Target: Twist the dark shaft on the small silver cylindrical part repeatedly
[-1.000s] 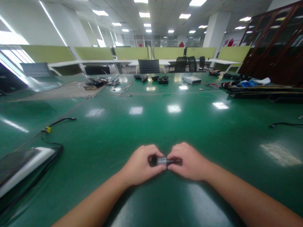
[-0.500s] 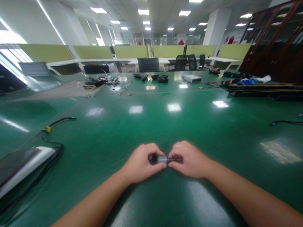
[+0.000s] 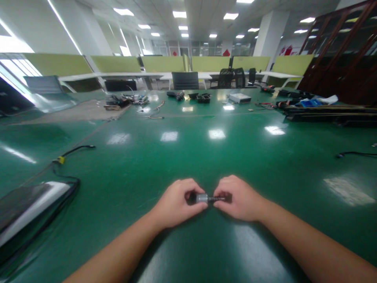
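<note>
Low over the green table (image 3: 188, 157), my left hand (image 3: 175, 204) pinches a small grey metal cylinder (image 3: 202, 197) between thumb and fingers. From its right end a thin dark ridged rod (image 3: 212, 199) points toward my right hand (image 3: 240, 198). That hand's thumb and index fingertip close around the rod's outer part, with the rod's far end partly hidden among the fingers. Cylinder and rod lie level, in one line. Blur keeps me from telling exactly what kind of part this is.
At left lies a flat white-and-dark device (image 3: 35, 204) beside a black cable (image 3: 75, 188). Another cable (image 3: 356, 153) is at the right edge. Along the far side are electronic parts (image 3: 126, 100), a silver box (image 3: 239, 98) and stacked dark panels (image 3: 326, 114).
My right hand has slid slightly right along the rod, so a longer stretch of it shows between the hands. My left hand keeps its hold and place.
</note>
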The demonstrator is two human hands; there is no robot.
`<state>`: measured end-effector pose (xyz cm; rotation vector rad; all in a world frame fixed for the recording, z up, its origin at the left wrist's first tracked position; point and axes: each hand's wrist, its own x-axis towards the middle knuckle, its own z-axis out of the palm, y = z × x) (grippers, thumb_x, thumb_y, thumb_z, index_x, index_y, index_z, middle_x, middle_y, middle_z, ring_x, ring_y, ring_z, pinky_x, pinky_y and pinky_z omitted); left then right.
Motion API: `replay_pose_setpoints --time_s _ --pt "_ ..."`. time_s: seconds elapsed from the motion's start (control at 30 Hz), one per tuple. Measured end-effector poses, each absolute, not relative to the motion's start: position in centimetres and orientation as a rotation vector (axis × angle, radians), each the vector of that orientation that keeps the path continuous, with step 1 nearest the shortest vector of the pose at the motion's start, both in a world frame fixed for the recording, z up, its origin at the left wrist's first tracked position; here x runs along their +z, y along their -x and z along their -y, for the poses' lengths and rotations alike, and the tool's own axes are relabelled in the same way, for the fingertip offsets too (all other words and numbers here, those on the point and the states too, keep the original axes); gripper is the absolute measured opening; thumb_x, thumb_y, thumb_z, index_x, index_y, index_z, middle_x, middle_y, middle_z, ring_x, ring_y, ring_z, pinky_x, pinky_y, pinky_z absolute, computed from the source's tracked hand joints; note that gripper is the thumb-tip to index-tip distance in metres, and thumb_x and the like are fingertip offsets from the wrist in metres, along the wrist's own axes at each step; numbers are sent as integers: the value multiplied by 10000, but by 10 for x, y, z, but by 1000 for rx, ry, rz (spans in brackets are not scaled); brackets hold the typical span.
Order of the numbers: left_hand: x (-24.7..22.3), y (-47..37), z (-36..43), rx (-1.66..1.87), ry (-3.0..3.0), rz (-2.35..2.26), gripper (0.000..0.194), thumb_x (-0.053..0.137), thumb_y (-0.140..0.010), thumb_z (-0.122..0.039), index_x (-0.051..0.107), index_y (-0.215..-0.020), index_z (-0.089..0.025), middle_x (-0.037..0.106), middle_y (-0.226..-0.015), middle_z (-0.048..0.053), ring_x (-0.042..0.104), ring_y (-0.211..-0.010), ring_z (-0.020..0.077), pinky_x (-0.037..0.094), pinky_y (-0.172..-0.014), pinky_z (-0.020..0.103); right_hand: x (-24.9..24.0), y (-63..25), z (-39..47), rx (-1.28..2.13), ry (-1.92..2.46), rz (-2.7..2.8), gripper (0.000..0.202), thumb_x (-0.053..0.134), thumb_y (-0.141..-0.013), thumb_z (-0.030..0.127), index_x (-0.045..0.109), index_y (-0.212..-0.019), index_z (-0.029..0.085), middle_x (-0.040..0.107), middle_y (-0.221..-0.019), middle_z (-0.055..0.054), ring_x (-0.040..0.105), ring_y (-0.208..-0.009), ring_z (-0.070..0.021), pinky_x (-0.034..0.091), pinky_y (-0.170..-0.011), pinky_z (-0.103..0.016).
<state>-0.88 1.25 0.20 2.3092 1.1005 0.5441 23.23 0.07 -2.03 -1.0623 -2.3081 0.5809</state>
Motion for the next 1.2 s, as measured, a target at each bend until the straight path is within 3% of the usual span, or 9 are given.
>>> replay_pose_setpoints --time_s 0.67,0.87,1.0,1.2 --pt "0 10 -14 535 -2290 -1101 175 765 -812 -340 745 -928 -212 689 -830 -5 575 -716 146 393 -664 251 -13 -257 -8 616 1138 2355 103 763 -716 189 660 -723 183 630 -702 31 577 -681 -136 370 -778 -319" --pt "-1 10 -15 539 -2279 -1096 177 768 -808 -340 745 -922 -207 689 -825 -2 575 -709 145 392 -651 249 -12 -266 -11 738 1193 2287 85 737 -731 199 659 -710 173 620 -677 18 564 -618 -126 389 -645 -266" --pt "-1 10 -15 544 -2283 -1100 182 768 -808 -353 747 -917 -209 682 -811 -2 572 -705 147 391 -651 250 -13 -264 -11 667 1171 2318 94 767 -725 223 683 -723 180 641 -685 25 585 -648 -130 393 -749 -306" --pt "-2 9 -16 550 -2290 -1105 184 770 -802 -351 746 -914 -207 680 -800 -3 567 -701 146 384 -644 249 -15 -258 -11 657 1158 2316 94 795 -737 233 711 -738 191 660 -688 32 600 -656 -128 378 -778 -320"
